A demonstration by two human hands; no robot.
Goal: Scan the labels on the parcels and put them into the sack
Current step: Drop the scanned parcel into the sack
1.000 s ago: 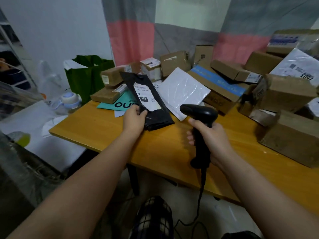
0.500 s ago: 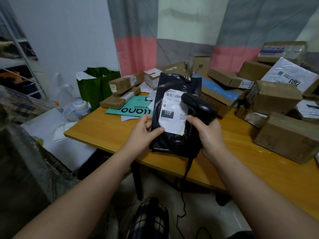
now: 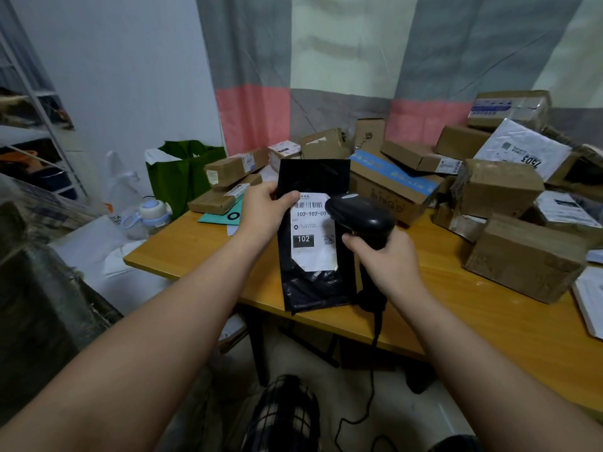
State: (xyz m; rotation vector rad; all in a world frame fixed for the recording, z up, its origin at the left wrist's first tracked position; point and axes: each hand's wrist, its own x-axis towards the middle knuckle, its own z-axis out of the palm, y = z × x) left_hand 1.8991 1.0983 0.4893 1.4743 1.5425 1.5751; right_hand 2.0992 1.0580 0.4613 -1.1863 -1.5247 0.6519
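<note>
Aim is what counts now: my left hand (image 3: 264,210) pinches the one black parcel (image 3: 313,285) by its upper left edge, holding it upright at centre frame above the table (image 3: 456,308), long axis vertical, its single label (image 3: 313,243) facing me. My right hand (image 3: 388,262), just right of it, is wrapped round the one scanner (image 3: 359,216), whose head overlaps the label's upper right corner. Behind, I count at least ten cardboard boxes (image 3: 496,187) and two white mailers (image 3: 522,148).
</note>
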